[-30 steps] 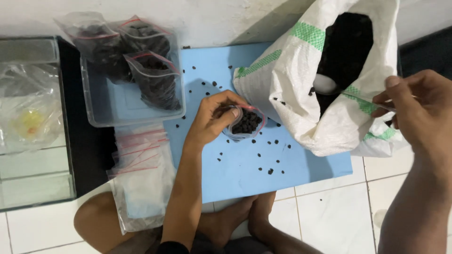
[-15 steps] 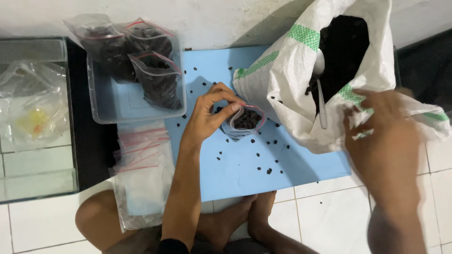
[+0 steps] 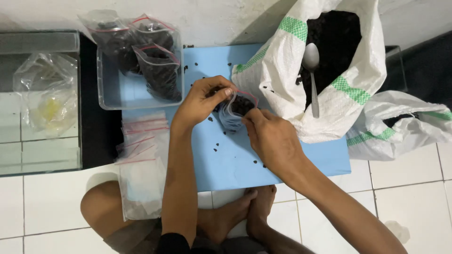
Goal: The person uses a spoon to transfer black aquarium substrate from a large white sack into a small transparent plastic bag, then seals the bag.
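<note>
both hands pinch the top of a small zip bag (image 3: 234,110) of dark granules, sitting on the blue board (image 3: 287,162) – left hand (image 3: 200,101) at the red seal strip, right hand (image 3: 270,136) at the near edge. it looks soft, light and saggy – best held by the rim. spilled grains dot the board on the white tile floor (image 3: 414,174); an open woven sack (image 3: 329,70) with a spoon (image 3: 312,75) stands close.

left hand (image 3: 200,101) pinching | right hand (image 3: 270,136) pinching | hands close together, forearms converging
</note>
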